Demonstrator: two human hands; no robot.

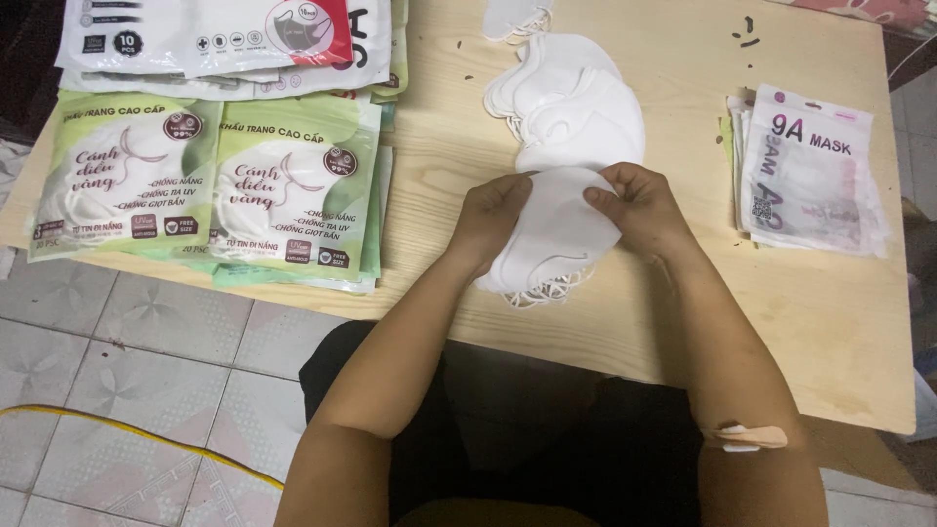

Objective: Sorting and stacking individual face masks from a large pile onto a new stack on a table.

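Both hands, left [491, 217] and right [639, 207], pinch a stack of white masks [554, 239] over the table [683, 293]. More masks [571, 102] lie just beyond the stack. Green packets [210, 185] sit left of it.

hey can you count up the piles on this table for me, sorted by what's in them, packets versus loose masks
Piles of green mask packets: 2
Pile of white and red packets: 1
Pile of pink-trimmed packets: 1
Loose white mask piles on the table: 1
White mask bunch held in the left hand and right hand: 1
Total: 6 piles
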